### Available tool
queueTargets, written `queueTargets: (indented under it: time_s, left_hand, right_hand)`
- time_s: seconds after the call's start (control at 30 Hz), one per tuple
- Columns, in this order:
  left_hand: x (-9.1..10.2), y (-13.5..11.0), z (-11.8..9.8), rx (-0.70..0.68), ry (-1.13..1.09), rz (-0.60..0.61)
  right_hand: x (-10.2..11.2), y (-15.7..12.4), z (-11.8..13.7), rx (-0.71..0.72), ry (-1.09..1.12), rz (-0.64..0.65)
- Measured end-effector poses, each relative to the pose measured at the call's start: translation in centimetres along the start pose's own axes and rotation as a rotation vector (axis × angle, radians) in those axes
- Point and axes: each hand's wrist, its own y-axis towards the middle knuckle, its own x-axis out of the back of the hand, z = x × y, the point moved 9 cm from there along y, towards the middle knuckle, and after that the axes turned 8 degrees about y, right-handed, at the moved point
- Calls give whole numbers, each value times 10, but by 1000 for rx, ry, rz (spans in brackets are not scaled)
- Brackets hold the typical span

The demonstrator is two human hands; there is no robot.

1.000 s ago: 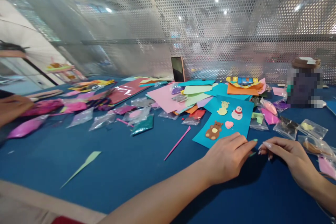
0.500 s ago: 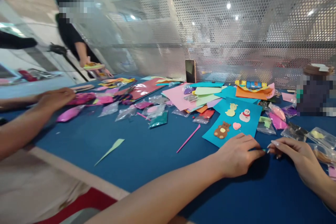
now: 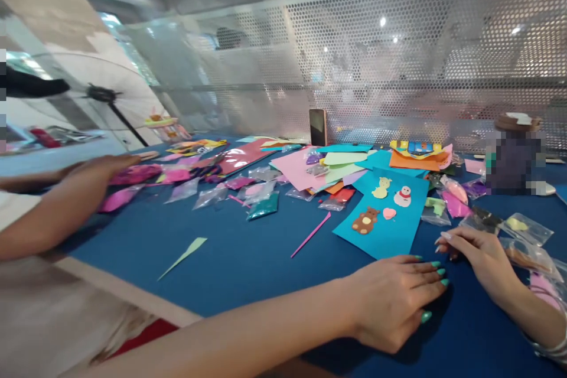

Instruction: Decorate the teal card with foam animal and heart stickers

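My left hand (image 3: 398,301) lies flat on the blue table (image 3: 248,260), its fingers with teal nails stretched out and nothing in it. It rests just in front of a teal card (image 3: 390,230) that carries a brown bear, a pink heart, a yellow duck and a snowman. My right hand (image 3: 476,254) rests to the right of the card's near corner, fingers loosely bent with the tips on the table. Nothing shows in it. The two hands are a short way apart.
Coloured paper sheets (image 3: 310,165), small clear bags (image 3: 527,227), a pink strip (image 3: 310,236) and a green paper sliver (image 3: 183,257) are scattered about. A phone (image 3: 318,127) leans on the perforated screen. Another person's arm (image 3: 66,201) reaches in at the left.
My left hand has drawn back towards me and flattened out, away from my right hand's fingertips. The person at the far left has gone from view.
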Motion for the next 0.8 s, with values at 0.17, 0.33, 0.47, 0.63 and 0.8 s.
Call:
queueTargets:
  time_s: [0.17,0.33,0.47,0.63,0.8]
  left_hand:
    - [-6,-1,18,117,-10,56]
    - [1,-18,12,163,-50,119]
    - [-5,-10,8,113,-83,163]
    - [-11,-5,18,154,-83,208]
    - [-9,-13,5,140,-144,383]
  right_hand:
    - [9,2,5,67,-54,-69]
    - [13,7,6,88,-72,-66]
    - [14,10,7,91,-77,-66]
    - [13,9,7,107,-89,-54]
    - [11,11,5,102,-57,-39]
